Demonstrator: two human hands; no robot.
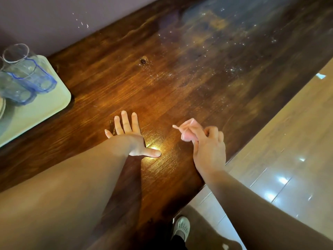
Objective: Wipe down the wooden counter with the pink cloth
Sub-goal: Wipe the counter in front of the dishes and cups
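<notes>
Where the hands are: both over the near part of the wooden desk (180, 73).
Left hand (128, 134): fingers spread flat, palm pressed on the wood.
Right hand (207, 150): fingers curled, pinching the pink cloth (188, 129).
Pink cloth: bunched small, held just above the desk, right of the left hand.
Tray (45, 107): at the desk's left end, carrying blue-tinted glasses (27, 73).

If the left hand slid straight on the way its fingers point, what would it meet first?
Probably nothing soon: the left hand lies flat on the wooden counter, fingers pointing toward the wall. Bare wood lies ahead, with a dark knot slightly right of that line; the tray stays well left.
</notes>
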